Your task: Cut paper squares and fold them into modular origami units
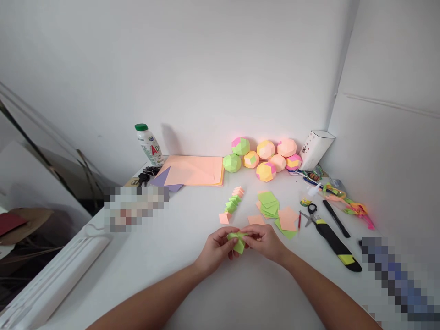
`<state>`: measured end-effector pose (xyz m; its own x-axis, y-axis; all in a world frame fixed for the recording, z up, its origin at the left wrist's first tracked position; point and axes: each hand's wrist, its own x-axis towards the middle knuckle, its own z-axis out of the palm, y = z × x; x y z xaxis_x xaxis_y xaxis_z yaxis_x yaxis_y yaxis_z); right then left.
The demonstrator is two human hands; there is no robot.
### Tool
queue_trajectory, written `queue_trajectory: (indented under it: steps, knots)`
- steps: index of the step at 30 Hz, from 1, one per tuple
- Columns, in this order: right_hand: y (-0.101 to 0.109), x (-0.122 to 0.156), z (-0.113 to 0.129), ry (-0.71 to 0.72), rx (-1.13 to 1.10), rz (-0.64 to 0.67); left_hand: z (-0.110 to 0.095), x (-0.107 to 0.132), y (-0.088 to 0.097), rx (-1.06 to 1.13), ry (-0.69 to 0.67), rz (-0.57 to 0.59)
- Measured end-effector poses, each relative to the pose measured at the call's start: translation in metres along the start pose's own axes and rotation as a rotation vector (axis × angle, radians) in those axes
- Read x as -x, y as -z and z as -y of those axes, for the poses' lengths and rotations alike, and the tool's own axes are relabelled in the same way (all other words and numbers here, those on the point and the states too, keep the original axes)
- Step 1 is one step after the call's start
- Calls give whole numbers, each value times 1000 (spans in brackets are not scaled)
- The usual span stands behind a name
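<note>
Between my two hands, low in the middle of the head view, is a small green piece of folded paper (238, 246). My left hand (217, 247) pinches its left side with thumb and fingers. On the other side, my right hand (265, 240) grips the paper's right edge, fingers closed. Just beyond the hands stands a row of folded paper pieces (231, 204), pink at both ends and green in the middle. Right of that row lie loose green paper squares (270, 204) and pink paper squares (288, 218), overlapping one another.
Several many-sided paper balls (266, 172) sit by the wall. Pink paper sheets (194, 170) and a green-capped bottle (149, 144) are at back left. Scissors (311, 213), a black-and-yellow cutter (338, 245), a black pen (336, 218) and a white box (315, 149) lie or stand rightward.
</note>
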<state>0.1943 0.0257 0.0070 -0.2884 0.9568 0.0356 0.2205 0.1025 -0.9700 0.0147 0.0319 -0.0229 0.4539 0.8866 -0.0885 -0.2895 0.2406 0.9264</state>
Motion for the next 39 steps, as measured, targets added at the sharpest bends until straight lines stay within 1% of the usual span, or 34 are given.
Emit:
queue_trajectory:
  steps: [4,9,13,16,19,22,26,29,31,34,39]
  knots:
    - [0,0,0,10,15,-6,1,0,1,1,-2,6]
    - [-1,0,-1,83,89,6,-1,0,0,-26,-2,8]
    - [-3,2,1,168,224,2,-2,-1,-1,-35,-18,-25]
    - [-5,4,6,215,252,60,-1,-1,-1,-43,-27,-68]
    - [-7,4,8,207,253,76,-2,-1,-2,-67,-34,-84]
    - [-8,4,6,191,276,46,-4,0,-3,-120,-47,-47]
    - [-8,4,3,211,317,42,-5,0,-4,-217,-130,-52]
    - [-7,3,2,220,351,12,-4,0,-1,-329,-187,-61]
    - [-7,3,1,214,354,-14,-4,0,0,-378,-252,-62]
    - [-6,2,0,187,312,-9,-4,0,2,-391,-311,-52]
    - [-5,1,3,149,248,26,-7,1,0,-384,-321,-34]
